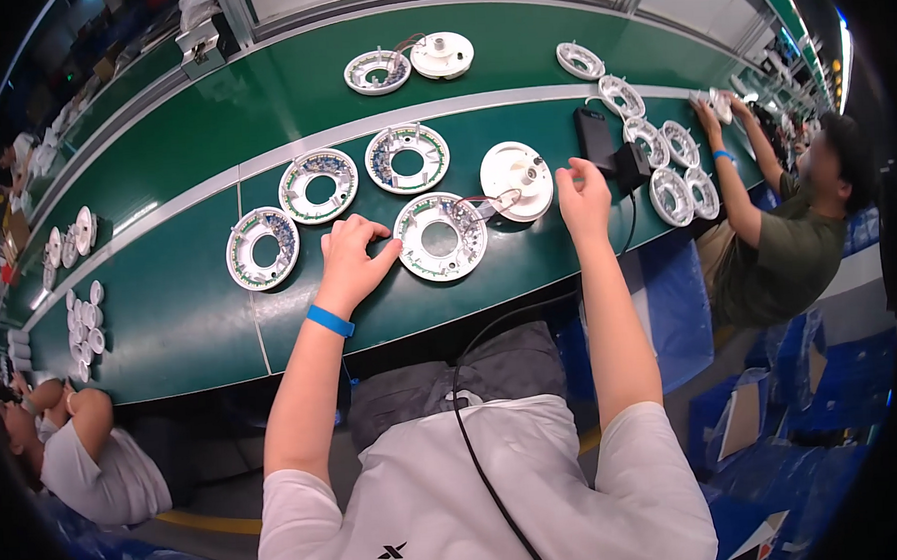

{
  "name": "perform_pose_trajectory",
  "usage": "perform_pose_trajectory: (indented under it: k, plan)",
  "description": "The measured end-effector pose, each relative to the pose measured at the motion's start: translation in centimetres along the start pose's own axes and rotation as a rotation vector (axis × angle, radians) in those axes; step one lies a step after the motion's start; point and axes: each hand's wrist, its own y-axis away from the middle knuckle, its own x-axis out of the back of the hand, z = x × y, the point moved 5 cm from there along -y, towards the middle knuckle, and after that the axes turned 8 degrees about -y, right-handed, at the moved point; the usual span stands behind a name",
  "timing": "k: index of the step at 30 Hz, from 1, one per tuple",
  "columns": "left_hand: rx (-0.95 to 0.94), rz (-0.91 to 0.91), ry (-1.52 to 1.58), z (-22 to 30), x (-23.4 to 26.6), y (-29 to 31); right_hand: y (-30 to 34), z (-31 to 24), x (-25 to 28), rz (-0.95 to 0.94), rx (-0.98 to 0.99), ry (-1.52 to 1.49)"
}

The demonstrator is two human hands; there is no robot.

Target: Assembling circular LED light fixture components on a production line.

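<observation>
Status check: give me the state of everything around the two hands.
Left hand: open, thumb at the wired ring's rim
Right hand: empty, fingers bent beside the white disc
Wired ring: flat, circuit side up, joined by wires
White disc: on the bench, central post up
Three left-hand rings: circuit side up, separate from any disc
Far ring: wired to far disc
</observation>
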Motion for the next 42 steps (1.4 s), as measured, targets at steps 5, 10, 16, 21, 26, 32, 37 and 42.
perform_pose_trajectory:
  k: [5, 10, 16, 21, 26, 32, 37, 42]
  plan:
    - [0.078, -0.016, -0.060, 0.9, -0.8, -0.1, 0.3, 5.1, -2.4, -0.239, -0.281, -0.286]
    - [0.224, -0.079, 0.073, 2.5, -0.6, -0.8, -1.7, 4.4, -3.1, -0.317, -0.118, -0.136]
    - [0.234, -0.035, 0.309, 4.7, 0.6, -5.4, -5.1, 4.7, -5.6, -0.295, -0.035, -0.252]
    - [0.203, -0.014, 0.275, 7.2, 2.1, -13.9, -8.8, 6.1, -7.4, -0.224, -0.248, -0.412]
    - [0.381, -0.047, 0.392, 7.5, 0.9, -21.4, -13.0, 6.5, -9.0, -0.004, -0.305, -0.453]
    - [0.509, -0.073, 0.449, 5.2, -3.7, -27.9, -18.4, 9.7, -12.0, 0.172, -0.280, -0.326]
    - [0.564, -0.057, 0.460, 3.2, -7.1, -31.2, -21.6, 10.1, -14.3, 0.201, -0.227, -0.208]
    - [0.567, 0.080, 0.418, 1.8, -8.4, -33.6, -22.9, 8.6, -15.2, 0.189, -0.142, 0.035]
